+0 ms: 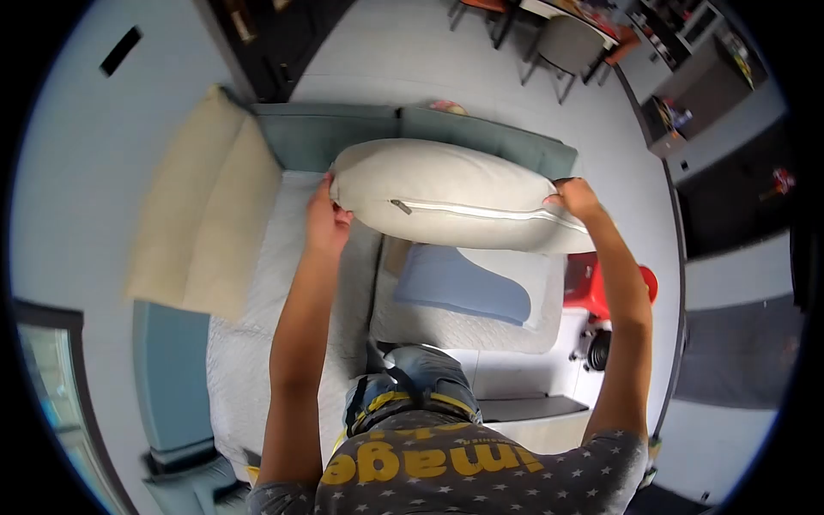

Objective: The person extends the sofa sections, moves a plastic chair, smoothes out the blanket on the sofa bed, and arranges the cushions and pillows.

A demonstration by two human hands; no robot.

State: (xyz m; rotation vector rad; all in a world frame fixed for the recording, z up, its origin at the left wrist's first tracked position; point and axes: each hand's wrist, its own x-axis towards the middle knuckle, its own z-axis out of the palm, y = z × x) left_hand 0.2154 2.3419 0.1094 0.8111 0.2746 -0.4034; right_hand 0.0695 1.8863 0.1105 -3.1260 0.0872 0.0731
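Note:
A large cream cushion [446, 176] with a white zipper along its near side is held up level in front of me, above the sofa. My left hand [329, 215] grips its left end, thumb and fingers closed on the corner. At the opposite end, my right hand [573, 197] is closed on the upper right corner. The zipper pull hangs near the left end of the seam. Beneath the cushion, a blue-and-white pillow [463, 283] lies flat on the light quilted seat cover [412, 324].
Two more cream cushions [202, 206] lean along the sofa's left side. The green sofa backrest [330, 133] runs behind the held cushion. A red object [588, 283] and a black wheel [597, 350] stand on the floor at right. Farther off are a grey chair [566, 45] and a table.

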